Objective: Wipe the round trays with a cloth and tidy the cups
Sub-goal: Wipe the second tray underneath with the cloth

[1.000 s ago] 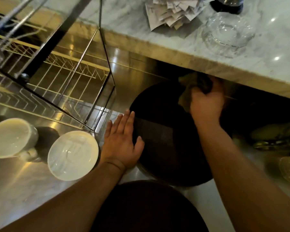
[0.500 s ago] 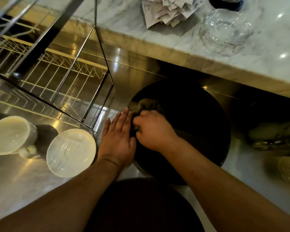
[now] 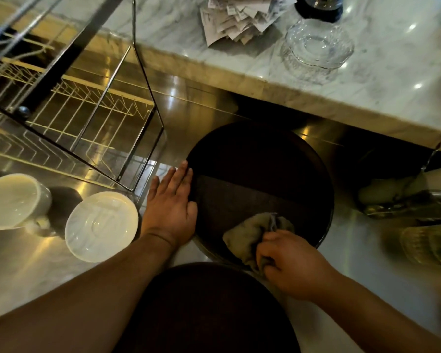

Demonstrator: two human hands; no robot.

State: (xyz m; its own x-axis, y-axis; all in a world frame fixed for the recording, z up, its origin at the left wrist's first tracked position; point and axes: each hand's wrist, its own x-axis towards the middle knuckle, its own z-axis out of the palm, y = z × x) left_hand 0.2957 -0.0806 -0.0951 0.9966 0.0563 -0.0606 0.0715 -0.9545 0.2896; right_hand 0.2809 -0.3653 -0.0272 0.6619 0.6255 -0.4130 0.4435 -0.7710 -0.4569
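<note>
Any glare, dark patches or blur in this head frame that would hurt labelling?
Head view: dim, warm light; glare streaks on the steel counter; the round tray reads nearly black, little surface detail; glassware at the right edge is blurred; wide-angle bending on the wire rack; the cloth stays legible.

Two bare arms reach in from the bottom of the picture. No sleeves show on them, and no watch, ring or glove can be seen. The left hand (image 3: 172, 205) has long fingers with short nails. The right hand (image 3: 289, 266) shows its knuckles and the back of its wrist.
</note>
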